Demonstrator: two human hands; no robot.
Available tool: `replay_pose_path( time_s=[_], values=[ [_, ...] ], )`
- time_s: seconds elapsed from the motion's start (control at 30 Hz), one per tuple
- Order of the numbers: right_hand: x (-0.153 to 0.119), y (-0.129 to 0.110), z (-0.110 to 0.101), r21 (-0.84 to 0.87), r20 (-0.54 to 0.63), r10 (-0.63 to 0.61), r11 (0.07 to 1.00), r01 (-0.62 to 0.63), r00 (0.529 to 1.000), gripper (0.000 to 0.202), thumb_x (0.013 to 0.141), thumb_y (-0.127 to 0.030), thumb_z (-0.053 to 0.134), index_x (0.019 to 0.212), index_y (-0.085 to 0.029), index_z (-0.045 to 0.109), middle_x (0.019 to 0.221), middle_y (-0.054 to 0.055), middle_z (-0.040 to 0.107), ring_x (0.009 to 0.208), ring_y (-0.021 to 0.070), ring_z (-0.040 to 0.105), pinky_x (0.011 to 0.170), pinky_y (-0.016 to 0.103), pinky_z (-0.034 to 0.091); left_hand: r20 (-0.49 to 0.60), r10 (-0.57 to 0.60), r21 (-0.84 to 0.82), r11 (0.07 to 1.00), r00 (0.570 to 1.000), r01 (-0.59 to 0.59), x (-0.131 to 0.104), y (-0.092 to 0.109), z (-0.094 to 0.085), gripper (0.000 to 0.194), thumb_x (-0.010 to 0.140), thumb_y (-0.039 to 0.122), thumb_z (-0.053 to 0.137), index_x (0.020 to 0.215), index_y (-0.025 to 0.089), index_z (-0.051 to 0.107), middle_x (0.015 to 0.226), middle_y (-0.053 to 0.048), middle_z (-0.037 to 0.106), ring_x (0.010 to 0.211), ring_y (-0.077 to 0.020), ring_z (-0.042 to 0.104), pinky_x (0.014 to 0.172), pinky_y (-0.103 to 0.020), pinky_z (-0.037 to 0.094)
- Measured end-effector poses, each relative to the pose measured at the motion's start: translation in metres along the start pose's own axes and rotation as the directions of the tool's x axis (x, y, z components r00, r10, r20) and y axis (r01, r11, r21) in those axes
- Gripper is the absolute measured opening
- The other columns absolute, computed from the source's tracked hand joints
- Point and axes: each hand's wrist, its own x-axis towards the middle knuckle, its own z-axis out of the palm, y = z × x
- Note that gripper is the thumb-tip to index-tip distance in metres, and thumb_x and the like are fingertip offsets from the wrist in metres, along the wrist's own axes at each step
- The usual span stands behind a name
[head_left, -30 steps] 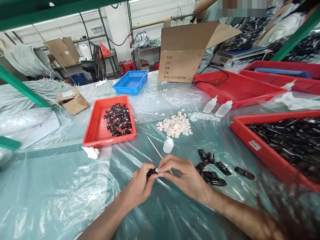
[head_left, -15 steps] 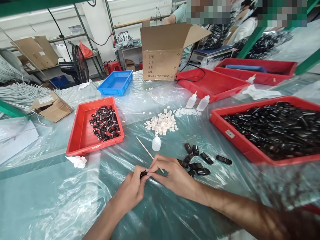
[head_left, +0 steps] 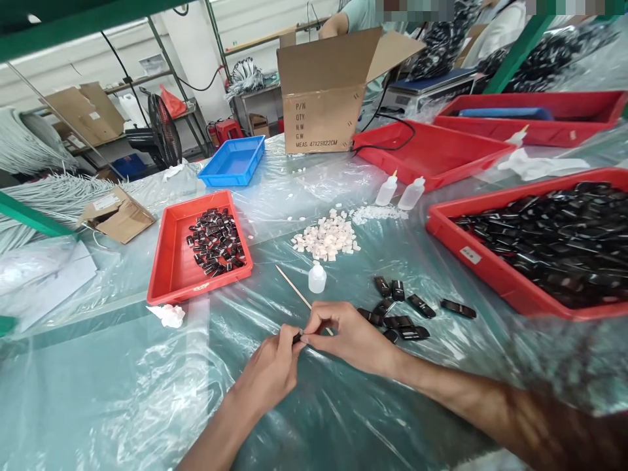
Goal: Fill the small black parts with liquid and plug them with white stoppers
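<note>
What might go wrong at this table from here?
The small black part in the left hand might slip, since fingers pinch it near its end. The small white bottle stands upright just beyond the right hand, so a nudge could tip it. Loose black pieces lie beside that hand and might get swept aside.

A: Light?
B: Bright, diffuse; white glare on the desk (head_left: pixel 122 386), worst toward its near left corner.
A: Sharpness?
B: Right hand (head_left: pixel 353 337) fairly clear; forearm (head_left: pixel 456 392) darkens, blurs toward the near right corner. Edges stretched. 2 pixelated patches past the far edge.
</note>
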Motion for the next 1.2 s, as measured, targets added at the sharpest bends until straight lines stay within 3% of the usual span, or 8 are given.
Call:
replay_pose_path(
  time_s=[0.23, 0.5, 0.67, 0.93, 1.0, 1.1, 1.2],
  values=[
    [-0.002, -0.002, 0.001, -0.172, -0.02, -0.121, 0.978, 0.116, 0.992, 0.018, 0.087, -0.022, 0.071, 0.069, -0.022, 0.072, 0.076, 0.0, 0.067, 0.072, 0.0173, 0.065, 0.069, 0.031, 0.049, -0.014, -0.032, -0.036, 0.999, 0.999, 0.032, 0.0, 0.002, 0.004, 0.013, 0.106, 0.022, 0.044, 0.107, 0.03, 0.055, 0.082, -0.001, 0.07, 0.068, -0.0227, 0.066, 0.062, -0.032, 0.047],
    [0.007, -0.009, -0.011, 0.167, 0.156, 0.016, 0.985, -0.042, 0.988, 0.02, 0.085, -0.036, 0.084, 0.089, -0.019, 0.073, 0.081, -0.001, 0.07, 0.074, 0.0144, 0.064, 0.072, 0.028, 0.053, 0.037, -0.062, -0.282, 0.957, 0.997, 0.07, 0.002, 0.003, -0.008, 0.009, 0.109, 0.034, 0.048, 0.111, 0.028, 0.054, 0.088, 0.001, 0.069, 0.074, -0.0203, 0.062, 0.071, -0.034, 0.053],
    [0.004, -0.008, -0.007, 0.192, 0.187, 0.058, 0.977, -0.094, 0.981, 0.021, 0.083, -0.033, 0.087, 0.088, -0.019, 0.072, 0.079, -0.002, 0.07, 0.073, 0.0129, 0.062, 0.071, 0.026, 0.05, 0.098, -0.083, -0.211, 0.972, 0.992, 0.102, 0.0, 0.011, -0.015, 0.009, 0.108, 0.035, 0.047, 0.112, 0.03, 0.053, 0.093, -0.001, 0.071, 0.081, -0.023, 0.067, 0.071, -0.033, 0.052],
    [0.002, 0.005, -0.003, 0.201, 0.197, 0.122, 0.966, -0.162, 0.973, 0.028, 0.08, -0.041, 0.091, 0.079, -0.02, 0.074, 0.072, -0.001, 0.071, 0.067, 0.016, 0.068, 0.068, 0.029, 0.054, 0.17, -0.092, -0.096, 0.989, 0.981, 0.109, 0.0, 0.014, -0.019, 0.007, 0.108, 0.034, 0.044, 0.105, 0.03, 0.048, 0.083, 0.001, 0.066, 0.068, -0.0217, 0.06, 0.06, -0.03, 0.044],
    [-0.001, 0.005, 0.003, 0.115, 0.133, 0.076, 0.989, -0.092, 0.988, 0.027, 0.085, -0.045, 0.088, 0.078, -0.021, 0.075, 0.073, 0.0, 0.072, 0.067, 0.0181, 0.07, 0.067, 0.031, 0.056, 0.159, -0.103, -0.142, 0.982, 0.982, 0.126, 0.0, 0.013, -0.015, 0.005, 0.108, 0.034, 0.044, 0.104, 0.03, 0.046, 0.086, 0.001, 0.067, 0.072, -0.0216, 0.063, 0.061, -0.03, 0.047],
    [-0.002, -0.004, 0.002, -0.125, 0.032, -0.089, 0.988, 0.092, 0.996, 0.023, 0.092, -0.045, 0.082, 0.082, -0.025, 0.081, 0.08, 0.003, 0.073, 0.072, 0.02, 0.072, 0.069, 0.034, 0.058, 0.088, -0.109, -0.22, 0.967, 0.99, 0.126, 0.001, 0.009, -0.008, 0.007, 0.109, 0.035, 0.043, 0.104, 0.031, 0.046, 0.085, 0.003, 0.066, 0.075, -0.022, 0.066, 0.066, -0.031, 0.053],
    [0.01, -0.016, -0.029, -0.181, 0.173, -0.163, 0.964, 0.194, 0.971, 0.021, 0.094, -0.045, 0.08, 0.095, -0.025, 0.085, 0.09, 0.004, 0.081, 0.083, 0.0207, 0.077, 0.078, 0.034, 0.063, -0.013, -0.104, -0.261, 0.961, 0.995, 0.097, 0.005, 0.005, -0.005, 0.011, 0.109, 0.04, 0.043, 0.104, 0.032, 0.049, 0.08, 0.004, 0.062, 0.069, -0.0206, 0.063, 0.068, -0.031, 0.053]
  ],
)
